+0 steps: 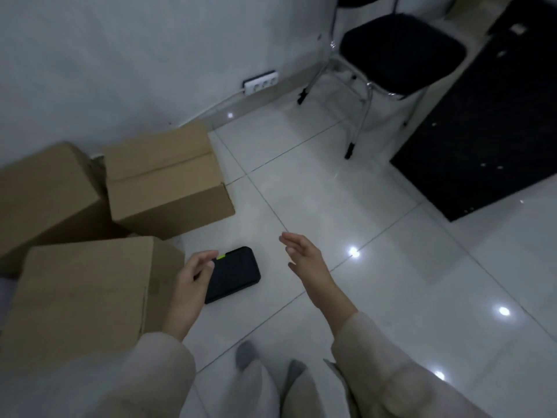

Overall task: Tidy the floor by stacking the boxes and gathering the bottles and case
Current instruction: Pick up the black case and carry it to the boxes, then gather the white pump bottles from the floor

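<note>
A flat black case with a small green tab lies on the white tile floor. My left hand hovers over its left end, fingers curled and apart, holding nothing. To the right of the case, my right hand is open with fingers spread, above bare floor. Three brown cardboard boxes stand on the left: a near box, a far-left box, and a closed box by the wall. No bottles are in view.
A black-seated chair with chrome legs stands at the back right. A dark mat covers the floor at the right. A white power strip sits on the baseboard. My feet in grey socks are at the bottom.
</note>
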`<state>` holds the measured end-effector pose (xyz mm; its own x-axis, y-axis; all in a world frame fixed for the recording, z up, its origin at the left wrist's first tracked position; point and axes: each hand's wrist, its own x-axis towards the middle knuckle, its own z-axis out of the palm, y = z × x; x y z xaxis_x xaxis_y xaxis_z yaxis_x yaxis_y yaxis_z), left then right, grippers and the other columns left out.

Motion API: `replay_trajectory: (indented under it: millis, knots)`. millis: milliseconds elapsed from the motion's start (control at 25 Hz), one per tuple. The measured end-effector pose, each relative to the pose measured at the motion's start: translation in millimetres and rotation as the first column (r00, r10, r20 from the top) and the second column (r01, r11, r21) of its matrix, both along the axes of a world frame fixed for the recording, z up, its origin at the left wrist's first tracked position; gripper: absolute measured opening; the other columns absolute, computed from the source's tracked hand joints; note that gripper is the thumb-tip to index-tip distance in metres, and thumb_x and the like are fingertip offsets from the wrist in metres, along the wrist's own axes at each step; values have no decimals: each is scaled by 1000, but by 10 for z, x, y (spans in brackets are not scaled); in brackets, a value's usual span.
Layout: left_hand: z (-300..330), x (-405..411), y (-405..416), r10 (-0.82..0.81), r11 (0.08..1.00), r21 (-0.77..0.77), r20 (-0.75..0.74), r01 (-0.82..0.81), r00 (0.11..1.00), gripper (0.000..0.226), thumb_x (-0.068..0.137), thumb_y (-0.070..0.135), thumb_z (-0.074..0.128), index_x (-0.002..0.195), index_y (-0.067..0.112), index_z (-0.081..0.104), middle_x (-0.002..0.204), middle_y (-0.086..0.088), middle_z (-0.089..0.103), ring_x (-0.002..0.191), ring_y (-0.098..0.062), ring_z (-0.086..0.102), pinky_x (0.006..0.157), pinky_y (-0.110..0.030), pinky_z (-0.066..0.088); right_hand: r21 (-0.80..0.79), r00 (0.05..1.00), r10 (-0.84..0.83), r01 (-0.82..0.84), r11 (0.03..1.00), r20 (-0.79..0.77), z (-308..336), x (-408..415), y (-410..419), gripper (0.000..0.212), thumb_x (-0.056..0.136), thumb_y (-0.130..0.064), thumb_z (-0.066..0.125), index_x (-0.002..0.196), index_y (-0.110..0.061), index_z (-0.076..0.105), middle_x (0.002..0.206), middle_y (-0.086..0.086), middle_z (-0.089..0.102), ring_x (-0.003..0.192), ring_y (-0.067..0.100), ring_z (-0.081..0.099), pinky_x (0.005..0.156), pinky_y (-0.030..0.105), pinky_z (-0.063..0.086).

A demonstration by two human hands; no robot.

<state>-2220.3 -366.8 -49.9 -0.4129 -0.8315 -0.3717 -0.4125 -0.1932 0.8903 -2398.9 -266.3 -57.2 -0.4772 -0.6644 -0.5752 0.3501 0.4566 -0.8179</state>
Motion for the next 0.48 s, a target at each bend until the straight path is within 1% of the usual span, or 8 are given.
replay_trajectory:
  millis: [40, 80, 120, 200, 280, 360, 480]
  knots:
    - [262, -36, 68, -41, 999, -34, -12, 41, 999, 23, 95, 7, 43, 97, 23, 59, 102, 14, 59, 98, 3, 52, 83, -3, 38, -32, 998, -60, 59, 998, -15, 306, -10, 111, 34, 96, -4, 35, 122, -18, 53, 124, -5, 57, 110, 4, 50, 98, 23, 39]
    - [475, -68, 135, -78, 995, -63, -17, 76, 997, 21, 95, 7, 42, 100, 20, 59, 104, 10, 60, 100, -2, 53, 88, -9, 38, -65, 992, -126, 125, 990, -20, 568, -3, 227, 33, 96, -5, 36, 119, -21, 54, 121, -8, 57, 110, 4, 50, 95, 23, 40]
    - [672, -97, 211, -114, 990, -86, -21, 112, 993, 20, 95, 8, 42, 103, 16, 59, 107, 5, 60, 103, -7, 53, 94, -18, 38, -98, 981, -194, 191, 977, -22, 789, 29, 371, 31, 96, -7, 37, 117, -22, 54, 119, -9, 58, 110, 4, 50, 94, 24, 40]
    - [954, -139, 375, -197, 976, -104, -28, 193, 980, 20, 96, 9, 42, 106, 13, 59, 111, 1, 59, 108, -13, 51, 101, -32, 38, -134, 945, -327, 324, 937, -2, 1111, 160, 718, 29, 97, -9, 39, 114, -24, 55, 117, -10, 59, 112, 5, 51, 91, 24, 42]
    - [1140, -129, 555, -303, 949, -102, -36, 298, 952, 20, 96, 10, 42, 105, 14, 59, 108, 2, 61, 110, -16, 52, 103, -38, 38, -131, 887, -460, 460, 878, 36, 1287, 357, 1099, 26, 96, -10, 41, 110, -25, 56, 117, -9, 60, 116, 9, 51, 89, 24, 43]
    - [1278, -99, 743, -438, 897, -96, -46, 432, 898, 19, 96, 10, 42, 103, 18, 58, 104, 6, 61, 110, -17, 52, 103, -40, 38, -128, 797, -602, 602, 788, 44, 1358, 585, 1508, 24, 95, -10, 43, 107, -25, 56, 117, -6, 61, 118, 13, 52, 89, 27, 43]
    - [1424, 27, 1049, -614, 788, -87, -41, 610, 788, 19, 95, 8, 42, 105, 15, 57, 103, 3, 61, 109, -19, 53, 103, -39, 38, -121, 582, -812, 810, 573, 48, 1421, 1059, 2125, 22, 94, -8, 44, 109, -19, 55, 119, 0, 61, 114, 17, 53, 89, 31, 41]
